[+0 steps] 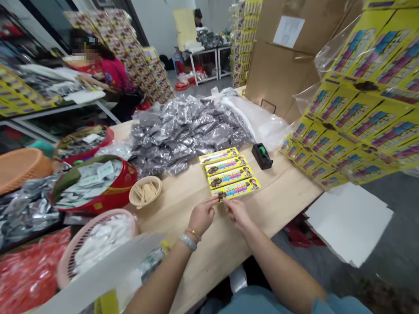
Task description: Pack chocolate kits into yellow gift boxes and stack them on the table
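Left hand (203, 214) and right hand (237, 212) both pinch the near end of the nearest yellow box (236, 188), last of four flat on the worktop (281, 196) (beside a foil-packet heap (183, 131)). Judged light, thin, bendable card; best gripped at edges.

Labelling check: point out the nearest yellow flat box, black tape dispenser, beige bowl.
nearest yellow flat box (237, 188), head view, middle of printed top
black tape dispenser (262, 156), head view, top face
beige bowl (145, 192), head view, inside
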`<state>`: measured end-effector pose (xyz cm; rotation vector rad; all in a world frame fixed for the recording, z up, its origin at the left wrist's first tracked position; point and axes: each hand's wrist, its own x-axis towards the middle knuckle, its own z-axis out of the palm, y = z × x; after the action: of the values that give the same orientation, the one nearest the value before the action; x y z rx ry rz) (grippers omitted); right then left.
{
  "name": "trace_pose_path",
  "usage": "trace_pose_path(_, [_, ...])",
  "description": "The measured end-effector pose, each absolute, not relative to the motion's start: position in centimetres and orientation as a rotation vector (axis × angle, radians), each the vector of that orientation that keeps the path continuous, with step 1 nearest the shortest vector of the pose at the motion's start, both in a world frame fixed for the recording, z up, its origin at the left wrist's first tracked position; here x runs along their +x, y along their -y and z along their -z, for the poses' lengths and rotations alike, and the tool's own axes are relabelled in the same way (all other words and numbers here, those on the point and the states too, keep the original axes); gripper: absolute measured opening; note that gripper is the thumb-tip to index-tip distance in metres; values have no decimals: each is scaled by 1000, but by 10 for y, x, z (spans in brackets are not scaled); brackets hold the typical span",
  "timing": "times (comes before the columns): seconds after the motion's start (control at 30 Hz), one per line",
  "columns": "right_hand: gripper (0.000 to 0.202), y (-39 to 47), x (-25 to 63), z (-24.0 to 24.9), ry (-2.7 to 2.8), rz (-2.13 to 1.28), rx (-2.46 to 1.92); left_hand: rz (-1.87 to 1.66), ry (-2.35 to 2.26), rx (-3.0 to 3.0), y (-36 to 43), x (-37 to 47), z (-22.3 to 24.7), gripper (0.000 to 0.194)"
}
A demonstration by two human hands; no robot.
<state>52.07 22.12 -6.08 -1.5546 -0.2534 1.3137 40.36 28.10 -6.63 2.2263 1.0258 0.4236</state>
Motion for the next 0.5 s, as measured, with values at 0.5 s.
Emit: trace_pose_path(0.5, [41, -241, 338, 79, 1248, -1504, -1478, -508, -1179, 1857, -104, 173, 61, 40])
